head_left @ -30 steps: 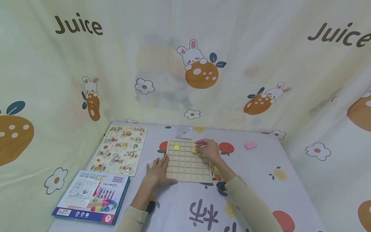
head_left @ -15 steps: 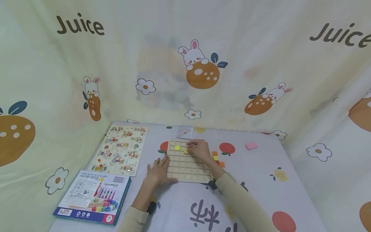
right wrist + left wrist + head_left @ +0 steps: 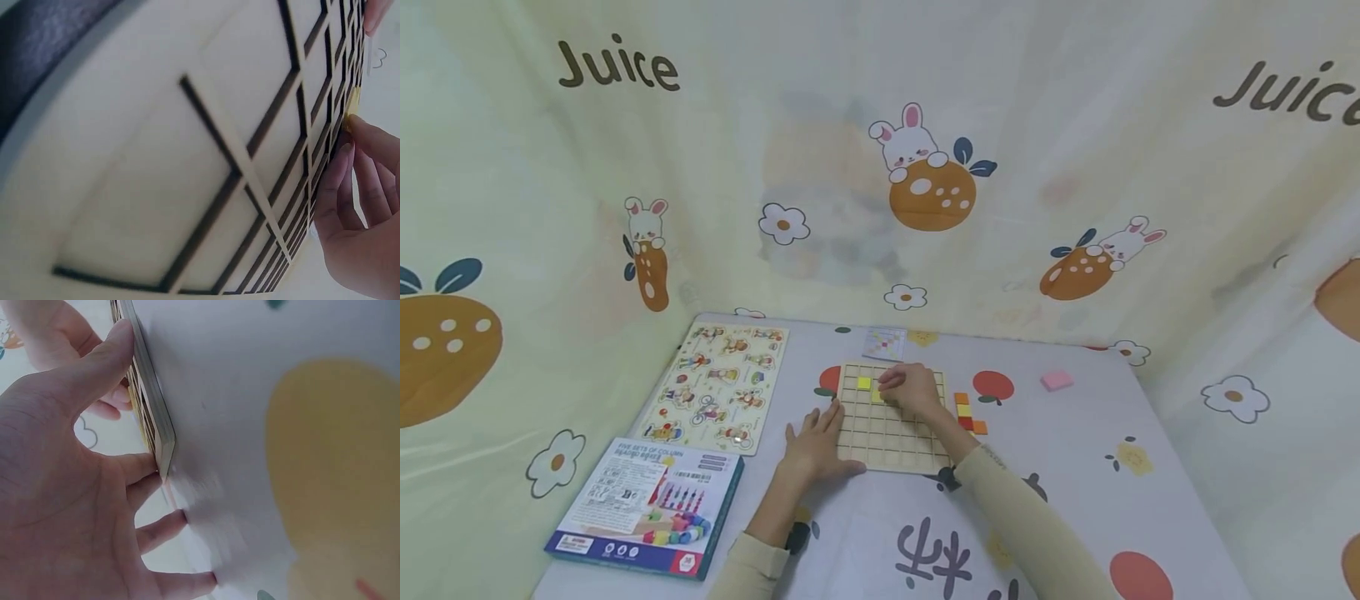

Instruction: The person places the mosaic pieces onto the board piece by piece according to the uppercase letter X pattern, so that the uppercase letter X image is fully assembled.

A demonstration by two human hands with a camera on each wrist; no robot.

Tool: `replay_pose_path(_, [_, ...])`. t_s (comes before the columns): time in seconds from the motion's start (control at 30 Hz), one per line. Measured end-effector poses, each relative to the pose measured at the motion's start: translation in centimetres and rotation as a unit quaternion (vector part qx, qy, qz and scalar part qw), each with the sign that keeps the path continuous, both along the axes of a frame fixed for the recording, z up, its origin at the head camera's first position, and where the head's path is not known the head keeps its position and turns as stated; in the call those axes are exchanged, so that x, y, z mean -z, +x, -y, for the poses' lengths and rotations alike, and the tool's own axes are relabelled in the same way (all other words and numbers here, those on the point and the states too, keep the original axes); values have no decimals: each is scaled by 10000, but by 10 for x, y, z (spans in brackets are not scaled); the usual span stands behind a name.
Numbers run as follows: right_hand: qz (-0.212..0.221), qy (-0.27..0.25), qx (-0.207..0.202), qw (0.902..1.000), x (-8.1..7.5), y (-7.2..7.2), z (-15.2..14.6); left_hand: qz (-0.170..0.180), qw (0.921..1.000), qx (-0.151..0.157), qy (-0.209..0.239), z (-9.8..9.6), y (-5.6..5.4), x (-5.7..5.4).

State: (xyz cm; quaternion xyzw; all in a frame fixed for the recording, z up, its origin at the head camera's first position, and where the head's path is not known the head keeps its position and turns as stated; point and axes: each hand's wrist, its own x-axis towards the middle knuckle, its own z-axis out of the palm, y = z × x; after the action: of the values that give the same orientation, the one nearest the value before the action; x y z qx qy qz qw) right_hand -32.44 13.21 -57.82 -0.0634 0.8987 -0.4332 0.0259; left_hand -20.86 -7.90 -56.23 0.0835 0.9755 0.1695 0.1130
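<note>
The wooden grid board [image 3: 895, 460] lies on the table with a yellow square tile [image 3: 864, 383] in a cell near its far left corner. My right hand [image 3: 912, 389] is over the board, pinching a second yellow tile [image 3: 877, 398] at a cell one row nearer and slightly right. In the right wrist view the thumb and fingertips [image 3: 351, 125] meet at the yellow piece against the grid. My left hand [image 3: 812, 450] rests by the board's left edge with fingers spread. In the left wrist view its thumb [image 3: 115, 350] and index finger touch the board's side.
Orange, yellow and red tiles [image 3: 965, 411] lie right of the board. A patterned card [image 3: 883, 342] is behind it, and a pink block [image 3: 1057, 381] sits farther right. A picture puzzle board [image 3: 722, 383] and a boxed bead toy [image 3: 643, 508] occupy the left side.
My right hand has moved left across the board with the yellow tile, then slightly nearer, to a cell close to the first yellow tile. The left hand has stayed at the board's edge.
</note>
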Motion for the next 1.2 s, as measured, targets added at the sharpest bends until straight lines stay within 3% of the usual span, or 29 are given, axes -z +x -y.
replay_pose_path(0.3, [13, 138, -35, 9999, -4, 3, -6, -20, 10000, 89, -13, -2, 1, -2])
replay_pose_path(0.7, [-525, -62, 260, 9983, -25, 24, -40, 31, 9999, 73, -65, 0, 2, -1])
replay_pose_path(1.0, [-301, 64, 866, 9958, -31, 41, -72, -18, 9999, 102, -16, 0, 3, -2])
replay_pose_path(1.2, [-57, 303, 1016, 9943, -25, 54, -91, -11, 10000, 81, -29, 0, 1, 5])
